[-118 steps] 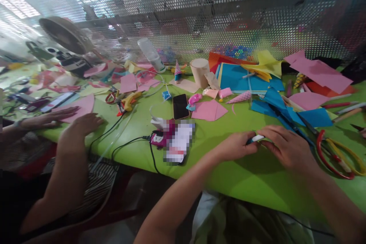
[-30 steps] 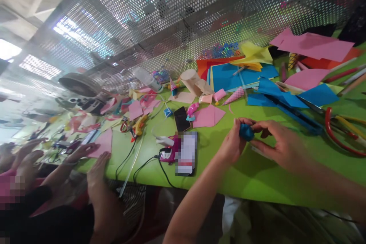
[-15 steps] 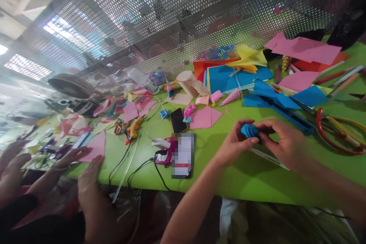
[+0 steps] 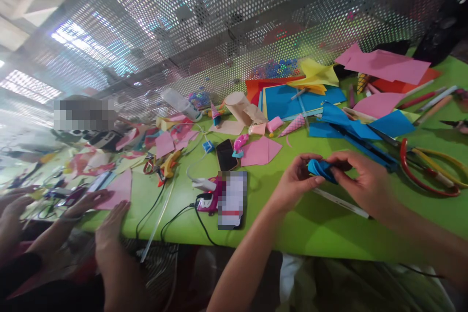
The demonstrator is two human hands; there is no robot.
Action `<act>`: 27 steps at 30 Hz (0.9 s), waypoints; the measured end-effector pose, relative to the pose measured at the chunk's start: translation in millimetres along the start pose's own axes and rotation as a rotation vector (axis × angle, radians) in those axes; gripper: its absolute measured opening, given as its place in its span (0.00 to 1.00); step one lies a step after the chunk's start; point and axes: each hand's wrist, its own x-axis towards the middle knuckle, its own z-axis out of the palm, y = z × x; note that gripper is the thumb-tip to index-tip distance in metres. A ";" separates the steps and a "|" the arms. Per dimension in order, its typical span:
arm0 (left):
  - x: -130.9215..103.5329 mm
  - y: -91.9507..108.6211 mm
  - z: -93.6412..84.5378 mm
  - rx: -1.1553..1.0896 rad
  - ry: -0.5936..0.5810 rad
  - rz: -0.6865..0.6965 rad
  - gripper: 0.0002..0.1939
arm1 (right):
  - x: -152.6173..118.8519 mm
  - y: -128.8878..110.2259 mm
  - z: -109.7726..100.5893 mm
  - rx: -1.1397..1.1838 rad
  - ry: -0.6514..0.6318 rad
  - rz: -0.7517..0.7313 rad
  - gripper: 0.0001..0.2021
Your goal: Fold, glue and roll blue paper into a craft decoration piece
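A small rolled piece of blue paper (image 4: 319, 169) is held between both my hands, a little above the green table (image 4: 321, 226). My left hand (image 4: 292, 184) pinches its left end with thumb and fingers. My right hand (image 4: 360, 181) grips its right end from the other side. A thin white stick (image 4: 341, 203) lies on the table just below my hands.
Sheets of blue, pink, yellow and orange paper (image 4: 292, 97) lie behind my hands, with red-handled scissors (image 4: 420, 168) at the right. A black phone (image 4: 224, 154), a pink glue gun (image 4: 206, 200) with cords and a paper roll (image 4: 237, 106) sit left. Another person's hands (image 4: 106, 219) rest on pink paper at far left.
Earlier my hands pressed a white stick on the table; since then they have lifted a blue paper piece and keep rolling it between the fingers. The view has tilted.
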 end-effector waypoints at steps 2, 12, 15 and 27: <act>0.7 -0.7 -0.7 -0.002 0.021 0.016 0.29 | -0.6 0.8 0.4 0.025 0.004 0.008 0.05; 3.5 -4.4 -2.9 -0.040 0.087 0.000 0.25 | 1.6 -1.6 1.1 0.157 -0.015 0.141 0.04; 4.6 -5.3 -3.1 -0.048 0.108 0.000 0.26 | 3.0 -3.2 0.6 0.196 -0.028 0.160 0.04; 4.5 -3.2 0.0 -0.077 0.165 -0.004 0.29 | 3.4 -4.2 -0.4 0.229 -0.078 0.120 0.03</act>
